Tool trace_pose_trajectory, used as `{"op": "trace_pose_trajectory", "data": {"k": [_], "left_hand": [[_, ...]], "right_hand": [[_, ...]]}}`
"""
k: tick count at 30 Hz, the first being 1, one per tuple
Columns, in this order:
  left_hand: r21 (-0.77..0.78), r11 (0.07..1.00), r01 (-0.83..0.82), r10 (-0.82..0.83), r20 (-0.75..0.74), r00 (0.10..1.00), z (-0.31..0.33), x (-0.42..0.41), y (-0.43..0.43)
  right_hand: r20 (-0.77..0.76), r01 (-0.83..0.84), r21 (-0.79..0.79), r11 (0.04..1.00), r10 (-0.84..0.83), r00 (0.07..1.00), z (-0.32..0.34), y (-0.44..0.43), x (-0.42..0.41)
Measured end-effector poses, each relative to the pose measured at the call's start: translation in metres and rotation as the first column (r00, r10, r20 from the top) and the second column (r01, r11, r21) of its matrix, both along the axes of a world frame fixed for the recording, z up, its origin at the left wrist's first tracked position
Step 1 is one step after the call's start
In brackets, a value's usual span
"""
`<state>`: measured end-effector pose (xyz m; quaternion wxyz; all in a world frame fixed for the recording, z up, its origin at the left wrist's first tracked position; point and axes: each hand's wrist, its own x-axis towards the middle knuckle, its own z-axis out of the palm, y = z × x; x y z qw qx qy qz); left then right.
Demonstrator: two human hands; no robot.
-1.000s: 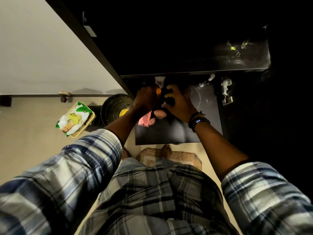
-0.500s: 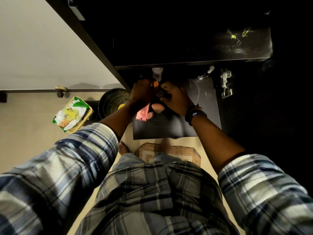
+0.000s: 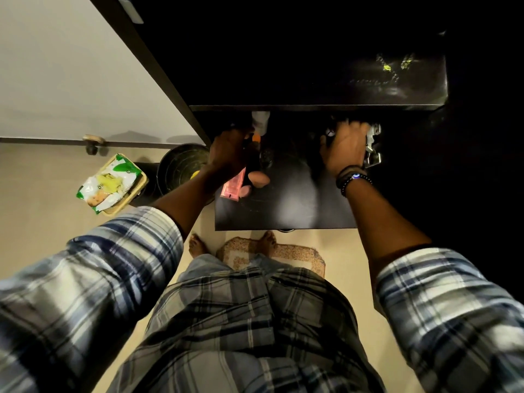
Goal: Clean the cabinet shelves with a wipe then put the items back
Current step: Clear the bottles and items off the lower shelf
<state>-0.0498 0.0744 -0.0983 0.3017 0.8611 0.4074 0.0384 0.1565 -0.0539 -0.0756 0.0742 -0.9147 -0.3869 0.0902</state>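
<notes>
I look down onto a dark lower cabinet shelf. My left hand grips a dark bottle with an orange cap at the shelf's left side. Beside it lie a pink tube and two pink egg-shaped sponges. A white bottle stands behind, half hidden under the upper shelf. My right hand reaches to the shelf's right rear, its blurred fingers curled over a small white-tipped item. Whether it holds that item is unclear.
A metal door hinge sits just right of my right hand. On the floor at the left are a green and white wipes packet in a basket and a black bin. A patterned mat lies under my feet.
My right hand left the group of items beside my left hand and moved right, to the shelf's rear corner by the hinge. My left hand stayed on the dark bottle.
</notes>
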Motion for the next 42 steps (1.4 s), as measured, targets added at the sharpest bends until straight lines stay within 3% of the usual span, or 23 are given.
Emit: {"op": "trace_pose_trajectory", "data": {"k": [3, 10, 15, 19, 22, 26, 28, 32, 35, 39, 42], "left_hand": [[0.014, 1.000, 0.004, -0.004, 0.022, 1.000, 0.003, -0.002, -0.002], [0.036, 0.999, 0.013, -0.015, 0.072, 0.997, 0.004, -0.007, -0.010], [0.050, 0.999, 0.013, -0.019, 0.123, 0.992, 0.013, -0.010, -0.013], [0.057, 0.998, -0.006, -0.001, 0.133, 0.991, 0.019, -0.012, -0.018], [0.076, 0.996, -0.046, 0.035, 0.145, 0.989, 0.024, -0.014, -0.023], [0.123, 0.992, -0.035, 0.015, 0.161, 0.987, 0.038, -0.015, -0.034], [0.155, 0.988, 0.011, -0.039, 0.182, 0.983, 0.045, -0.014, -0.044], [0.230, 0.963, 0.140, -0.178, 0.154, 0.972, 0.050, -0.009, -0.062], [0.168, 0.970, 0.174, -0.194, 0.108, 0.975, 0.049, -0.007, -0.066], [0.072, 0.983, 0.170, -0.181, 0.214, 0.960, 0.056, -0.007, -0.070], [0.054, 0.991, 0.126, -0.135, 0.197, 0.971, 0.062, -0.013, -0.073]], "right_hand": [[-0.008, -0.034, -0.177, 0.984, 0.033, 0.999, -0.003, 0.002, 0.016], [-0.026, -0.148, -0.344, 0.927, 0.148, 0.989, 0.005, 0.014, 0.027], [-0.079, -0.171, -0.344, 0.923, 0.153, 0.985, 0.006, 0.016, 0.032], [-0.080, -0.194, -0.267, 0.944, 0.179, 0.981, 0.003, 0.015, 0.033], [-0.114, -0.125, -0.216, 0.968, 0.102, 0.988, 0.001, 0.012, 0.028], [-0.253, 0.037, 0.068, 0.997, -0.018, 0.967, 0.008, 0.003, 0.008], [-0.360, 0.056, 0.195, 0.979, 0.019, 0.933, 0.015, -0.004, -0.008], [-0.489, 0.068, 0.275, 0.959, 0.079, 0.869, 0.029, -0.013, -0.035], [-0.503, 0.012, 0.327, 0.945, 0.163, 0.849, 0.055, -0.019, -0.057], [-0.492, -0.071, 0.382, 0.921, 0.268, 0.829, 0.080, -0.022, -0.078], [-0.449, -0.122, 0.357, 0.926, 0.285, 0.847, 0.079, -0.022, -0.082]]}}
